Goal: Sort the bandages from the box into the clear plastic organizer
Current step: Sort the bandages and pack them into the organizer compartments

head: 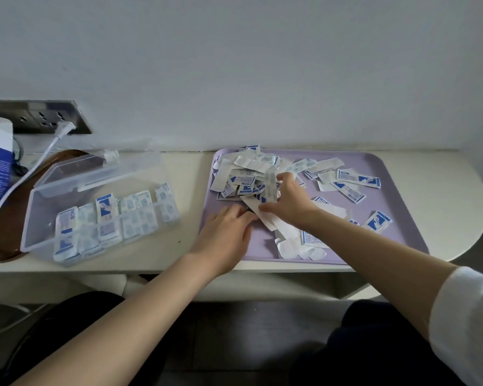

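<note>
Cream bench [156, 254] under white wall, lilac tray [396, 168] of loose bandages [244, 179], left hand [226, 232] flat, grip open, right hand [289, 199] pinching one bandage [271, 179], clear organizer [95, 218] well left.

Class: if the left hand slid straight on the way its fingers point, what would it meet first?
Probably the long white bandage strip lying at the left hand's fingertips on the purple tray; whether they touch is unclear.

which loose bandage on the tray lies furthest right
The blue-and-white wrapped bandage near the purple tray's right edge, lying alone, right of the right hand.
</note>
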Available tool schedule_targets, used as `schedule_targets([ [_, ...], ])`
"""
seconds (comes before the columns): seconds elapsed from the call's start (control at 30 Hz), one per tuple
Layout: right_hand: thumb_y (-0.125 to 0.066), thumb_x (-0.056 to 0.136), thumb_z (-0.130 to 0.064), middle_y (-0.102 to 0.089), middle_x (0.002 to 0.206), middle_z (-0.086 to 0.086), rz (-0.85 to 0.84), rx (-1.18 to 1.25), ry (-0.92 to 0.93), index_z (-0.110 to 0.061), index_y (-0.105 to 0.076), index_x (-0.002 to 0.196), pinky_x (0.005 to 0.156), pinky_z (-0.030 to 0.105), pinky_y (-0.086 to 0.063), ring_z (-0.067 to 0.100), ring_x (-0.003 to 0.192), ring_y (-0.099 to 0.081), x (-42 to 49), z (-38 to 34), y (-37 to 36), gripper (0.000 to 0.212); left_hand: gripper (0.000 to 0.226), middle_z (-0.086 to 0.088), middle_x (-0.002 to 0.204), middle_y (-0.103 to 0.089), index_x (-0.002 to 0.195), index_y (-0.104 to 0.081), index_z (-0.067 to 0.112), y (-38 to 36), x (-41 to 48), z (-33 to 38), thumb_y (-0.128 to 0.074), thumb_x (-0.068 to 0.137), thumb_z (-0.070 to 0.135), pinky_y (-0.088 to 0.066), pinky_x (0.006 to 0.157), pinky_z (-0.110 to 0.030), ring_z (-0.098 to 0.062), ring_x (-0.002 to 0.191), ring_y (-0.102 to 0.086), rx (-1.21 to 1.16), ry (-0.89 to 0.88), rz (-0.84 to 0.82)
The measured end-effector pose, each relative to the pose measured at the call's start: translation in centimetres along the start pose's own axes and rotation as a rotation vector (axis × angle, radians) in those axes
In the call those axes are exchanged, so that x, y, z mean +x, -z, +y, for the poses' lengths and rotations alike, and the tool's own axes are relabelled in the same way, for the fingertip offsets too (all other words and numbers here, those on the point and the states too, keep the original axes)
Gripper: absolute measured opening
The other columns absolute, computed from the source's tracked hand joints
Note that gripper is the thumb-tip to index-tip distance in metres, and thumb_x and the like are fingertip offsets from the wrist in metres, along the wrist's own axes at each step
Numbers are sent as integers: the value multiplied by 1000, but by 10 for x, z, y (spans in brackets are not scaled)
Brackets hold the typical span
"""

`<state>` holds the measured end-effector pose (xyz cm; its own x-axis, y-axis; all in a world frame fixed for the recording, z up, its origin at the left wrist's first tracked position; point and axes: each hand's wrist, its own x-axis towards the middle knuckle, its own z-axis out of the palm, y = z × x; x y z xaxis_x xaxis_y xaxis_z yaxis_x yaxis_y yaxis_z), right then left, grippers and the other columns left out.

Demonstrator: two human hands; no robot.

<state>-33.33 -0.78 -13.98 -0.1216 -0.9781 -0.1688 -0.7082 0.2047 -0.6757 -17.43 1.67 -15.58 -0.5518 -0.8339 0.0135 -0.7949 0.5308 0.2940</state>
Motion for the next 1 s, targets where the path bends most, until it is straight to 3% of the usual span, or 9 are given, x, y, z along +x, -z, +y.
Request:
schedule_targets([
  [0.17,-67,83,-12,-56,123,18,10,61,-115,-2,-35,130,77,29,-40,31,112,-53,5,-1,-1,57,20,-4,114,-56,108,-54,13,5,2,0,-38,98,17,-37,83,-32,-24,109,-51,-53,52,15],
  [0.27,-62,86,-15,-58,119,16,21,35,-126,-3,-41,127,75,31,-42,31,107,-56,7,0,7,47,10,-7,110,-56,103,-47,10,13,6,2,-43,94,11,-27,67,-27,-26,97,-53,-87,97,34],
  [0.33,-58,88,-13,-58,115,17,47,39,-128,-1,-43,123,75,33,-44,32,102,-57,8,2,14,40,21,-6,115,-50,110,-46,12,16,10,2,-48,89,7,-27,70,-25,-24,101,-50,-45,81,45],
  [0.43,-53,91,-8,-61,111,22,75,-23,-123,4,-50,114,81,41,-49,31,94,-59,12,6,27,27,45,-2,125,-43,128,-45,19,16,19,1,-51,85,4,-33,92,-29,-21,118,-43,20,29,25],
  [0.5,-46,94,-7,-64,108,25,-3,-101,-113,7,-55,110,77,39,-50,27,86,-58,10,9,38,23,54,1,130,-42,135,-43,23,16,25,2,-48,86,1,-32,98,-32,-20,123,-39,43,4,-36],
  [0.6,-38,100,-18,-61,112,23,-181,-317,-90,5,-56,112,78,34,-44,27,88,-55,-2,14,47,32,50,2,133,-42,134,-47,25,17,32,5,-48,90,1,-35,98,-34,-21,123,-37,45,-17,-93],
  [0.77,-46,94,-44,-41,135,19,-114,-504,-65,-1,-36,135,104,38,-32,31,125,-38,-6,25,49,61,41,-8,131,-37,134,-43,13,15,40,10,-49,94,16,-40,93,-38,-27,122,-38,86,38,-134],
  [0.87,-56,85,-52,-43,132,17,-151,-514,-30,5,-39,130,103,35,-33,29,123,-40,-7,21,43,74,38,-12,129,-35,128,-43,8,11,42,16,-51,94,23,-38,86,-34,-29,118,-40,135,118,-123],
  [1.0,-69,81,-36,-48,125,17,-185,-364,-72,6,-42,125,85,33,-43,26,102,-51,-6,14,31,67,48,-13,130,-35,128,-42,11,7,48,18,-55,91,39,-37,92,-35,-29,121,-36,81,189,-125],
])
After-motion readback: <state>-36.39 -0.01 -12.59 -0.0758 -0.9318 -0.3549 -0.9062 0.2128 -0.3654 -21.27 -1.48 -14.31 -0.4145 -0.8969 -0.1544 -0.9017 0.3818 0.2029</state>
